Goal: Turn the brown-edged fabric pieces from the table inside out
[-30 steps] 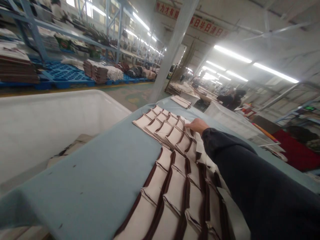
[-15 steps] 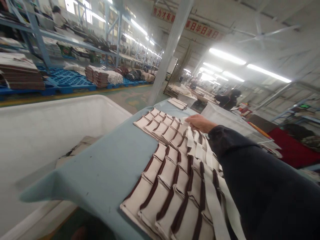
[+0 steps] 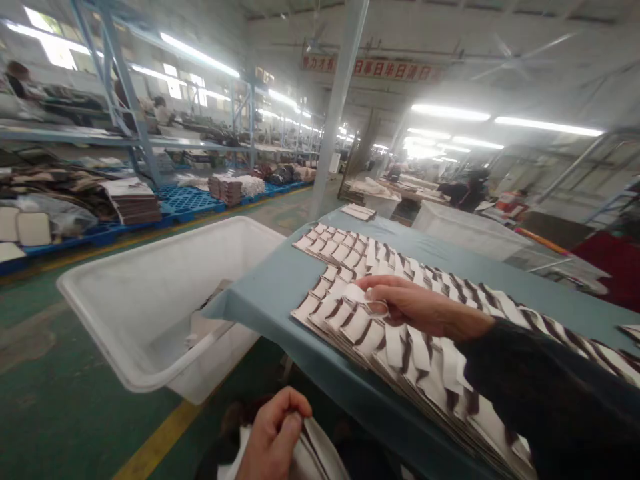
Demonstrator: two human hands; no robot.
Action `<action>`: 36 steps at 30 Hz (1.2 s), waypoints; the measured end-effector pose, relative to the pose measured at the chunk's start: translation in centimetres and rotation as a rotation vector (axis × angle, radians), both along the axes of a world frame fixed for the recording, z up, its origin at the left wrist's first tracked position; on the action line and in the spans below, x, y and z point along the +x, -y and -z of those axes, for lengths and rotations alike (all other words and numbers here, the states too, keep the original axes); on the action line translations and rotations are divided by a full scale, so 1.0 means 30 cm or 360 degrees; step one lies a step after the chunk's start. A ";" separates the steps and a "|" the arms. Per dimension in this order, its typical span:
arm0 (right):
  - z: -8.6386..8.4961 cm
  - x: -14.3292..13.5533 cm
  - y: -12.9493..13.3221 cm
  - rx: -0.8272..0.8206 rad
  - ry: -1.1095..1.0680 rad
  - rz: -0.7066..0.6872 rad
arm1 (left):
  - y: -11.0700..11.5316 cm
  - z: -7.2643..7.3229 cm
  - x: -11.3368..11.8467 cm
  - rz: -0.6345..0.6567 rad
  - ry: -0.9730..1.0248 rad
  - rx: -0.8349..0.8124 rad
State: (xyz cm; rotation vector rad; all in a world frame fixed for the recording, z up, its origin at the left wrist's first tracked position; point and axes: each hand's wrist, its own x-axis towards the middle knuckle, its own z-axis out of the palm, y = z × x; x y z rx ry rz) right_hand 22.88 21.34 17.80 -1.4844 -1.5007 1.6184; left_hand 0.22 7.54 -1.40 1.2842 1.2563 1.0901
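My right hand (image 3: 420, 307) is closed in a pinch on a white fabric strip (image 3: 353, 293), just above the near rows of cream fabric pieces (image 3: 370, 337). These pieces have dark brown edges and overlap in stacked rows; more white strips (image 3: 420, 350) lie across them. At the bottom of the view, my left hand (image 3: 275, 433) pinches a folded cream fabric piece (image 3: 320, 447) with a dark edge, low in front of the table. The lower part of that piece is cut off by the frame.
A blue-green cloth covers the table (image 3: 265, 293). Left of it stands a white plastic bin (image 3: 125, 267) with some fabric inside. A small stack (image 3: 358, 212) lies at the table's far end. Beyond are a post (image 3: 335, 120), blue pallets (image 3: 187, 200) and racks.
My right hand has come nearer, from the far rows to the near rows. My left hand has come into view with a cream fabric piece. The view has swung left and levelled.
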 end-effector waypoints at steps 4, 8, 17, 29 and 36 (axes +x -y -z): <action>0.084 -0.028 0.265 -0.0161 -0.0089 -0.0081 | 0.063 -0.036 0.115 0.0198 0.0508 -0.0322; 0.176 -0.011 0.473 -0.0278 -0.0143 -0.0191 | 0.158 -0.055 0.192 0.0294 0.0785 -0.0272; 0.338 0.061 0.719 0.0127 -0.0168 -0.0234 | 0.299 -0.029 0.176 0.0328 0.0760 -0.0280; 0.424 0.118 0.796 0.0102 -0.0018 -0.0181 | 0.327 -0.076 0.198 0.0161 0.0394 -0.0189; 0.499 0.243 0.814 0.0324 0.0551 -0.0035 | 0.322 -0.102 0.160 0.0480 0.0231 -0.0110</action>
